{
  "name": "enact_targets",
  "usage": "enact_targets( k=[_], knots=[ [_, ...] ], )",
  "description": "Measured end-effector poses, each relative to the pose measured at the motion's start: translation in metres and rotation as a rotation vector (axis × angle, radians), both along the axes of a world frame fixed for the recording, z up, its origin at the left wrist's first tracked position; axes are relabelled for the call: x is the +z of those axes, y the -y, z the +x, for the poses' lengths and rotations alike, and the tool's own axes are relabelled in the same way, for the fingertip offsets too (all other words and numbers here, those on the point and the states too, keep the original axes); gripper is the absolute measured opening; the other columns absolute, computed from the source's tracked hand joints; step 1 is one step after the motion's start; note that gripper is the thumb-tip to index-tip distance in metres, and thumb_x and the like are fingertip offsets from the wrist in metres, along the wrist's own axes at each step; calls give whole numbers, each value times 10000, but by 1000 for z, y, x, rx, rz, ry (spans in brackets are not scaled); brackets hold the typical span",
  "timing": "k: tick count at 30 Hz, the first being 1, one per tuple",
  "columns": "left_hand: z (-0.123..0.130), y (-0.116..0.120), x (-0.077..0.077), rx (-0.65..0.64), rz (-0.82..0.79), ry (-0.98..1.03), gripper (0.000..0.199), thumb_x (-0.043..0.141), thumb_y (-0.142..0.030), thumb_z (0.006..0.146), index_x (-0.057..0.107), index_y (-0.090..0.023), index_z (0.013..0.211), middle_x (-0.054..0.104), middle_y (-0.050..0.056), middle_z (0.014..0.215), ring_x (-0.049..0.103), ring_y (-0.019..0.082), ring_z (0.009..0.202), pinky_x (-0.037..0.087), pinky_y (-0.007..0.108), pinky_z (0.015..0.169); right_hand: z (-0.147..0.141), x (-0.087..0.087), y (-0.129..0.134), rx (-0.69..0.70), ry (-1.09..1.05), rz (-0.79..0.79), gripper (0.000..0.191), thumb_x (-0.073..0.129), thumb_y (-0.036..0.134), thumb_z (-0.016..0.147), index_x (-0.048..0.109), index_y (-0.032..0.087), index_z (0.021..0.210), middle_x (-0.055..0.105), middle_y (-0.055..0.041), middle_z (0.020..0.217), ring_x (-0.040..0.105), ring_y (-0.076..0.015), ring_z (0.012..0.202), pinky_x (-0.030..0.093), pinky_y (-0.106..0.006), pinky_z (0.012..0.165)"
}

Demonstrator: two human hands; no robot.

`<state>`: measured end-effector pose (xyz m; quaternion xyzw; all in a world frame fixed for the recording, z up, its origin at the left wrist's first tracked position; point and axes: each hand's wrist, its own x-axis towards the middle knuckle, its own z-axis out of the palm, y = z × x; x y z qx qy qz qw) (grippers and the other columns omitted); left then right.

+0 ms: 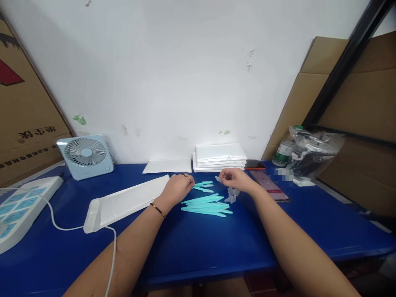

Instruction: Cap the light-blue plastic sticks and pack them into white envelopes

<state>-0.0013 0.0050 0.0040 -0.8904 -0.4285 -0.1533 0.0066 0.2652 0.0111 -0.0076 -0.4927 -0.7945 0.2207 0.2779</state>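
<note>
My left hand (180, 186) is closed around the handle ends of several turquoise eyebrow razors (204, 186), whose blade ends fan out to the right. Closer to me on the blue table, more turquoise razors (204, 206) lie side by side in a loose row. My right hand (234, 179) pinches a small translucent plastic cap (218, 179), its tip pointing toward the razors in my left hand. Just below the right hand sits a little pile of similar translucent caps (231, 194). My fingertips partly hide what each hand grips.
A white padded envelope (130, 202) lies left of my left hand. White envelopes (220, 152) are stacked by the wall. Phones (269, 187) and a plastic-wrapped item (315, 154) are at right. A fan (86, 156), power strip (27, 206) and white cable (115, 247) occupy the left.
</note>
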Motion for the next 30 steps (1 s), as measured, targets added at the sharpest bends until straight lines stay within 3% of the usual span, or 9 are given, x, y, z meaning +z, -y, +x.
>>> enact_targets(
  k=[16,20,22,26,28,30],
  knots=[
    [4,2,-2,-19,16,31,216,422,-227,880,622,-192,804,652,36,861,576,182,842,371,299,767,-28,7,12,98,-49,-33,147,525,245,763,650,182,810,602,3,690,525,-113,612,402,-213,567],
    [7,5,1,-2,81,165,199,475,-232,858,608,-211,1004,633,58,1002,546,214,979,401,337,834,-22,5,5,-2,28,34,204,521,269,788,670,197,906,665,-16,794,573,-142,689,435,-240,636],
    [10,17,10,-81,173,293,274,473,-222,859,552,-220,1122,612,67,1053,538,203,1007,420,339,851,-8,7,1,-66,64,87,218,526,268,789,679,196,926,680,-32,837,587,-156,731,447,-260,685],
    [12,73,29,-463,445,559,380,490,-168,812,473,-296,1170,628,8,904,586,131,795,479,293,712,27,14,1,-32,135,1,189,570,198,712,702,181,846,673,-30,785,580,-150,679,448,-246,646],
    [4,109,26,-490,427,604,433,553,-210,735,492,-368,1134,636,-24,811,570,136,657,491,323,630,39,17,4,40,171,-124,228,609,164,643,710,187,845,662,-13,750,568,-140,645,437,-223,594],
    [-11,140,13,-536,383,557,463,593,-340,634,525,-482,1069,644,-39,771,569,175,630,484,378,563,43,18,8,87,209,-201,283,653,150,576,717,202,847,654,2,746,558,-134,639,422,-206,560]
  ],
)
